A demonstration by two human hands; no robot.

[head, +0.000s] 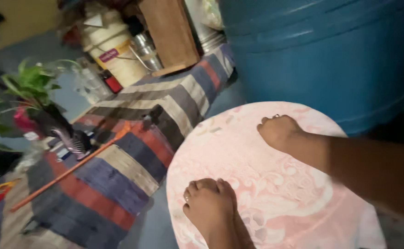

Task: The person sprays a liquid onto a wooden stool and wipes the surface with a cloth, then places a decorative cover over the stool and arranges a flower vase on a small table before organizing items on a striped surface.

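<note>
Flat, unclenched, our left hand [210, 203] and right hand [280, 131] press the pink mat [266, 184]; we should keep our palms spread evenly.

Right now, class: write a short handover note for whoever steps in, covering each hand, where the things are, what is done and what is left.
Left hand: flat, palm down on the near edge of the pink mat.
Right hand: flat on the mat's far side, ring on one finger.
Mat: round, spread on the floor beside the striped rug, in front of the blue barrel.
Done: the mat looks mostly flat.
Left: hands are not yet off it; an orange stick lies untouched on the rug.
</note>
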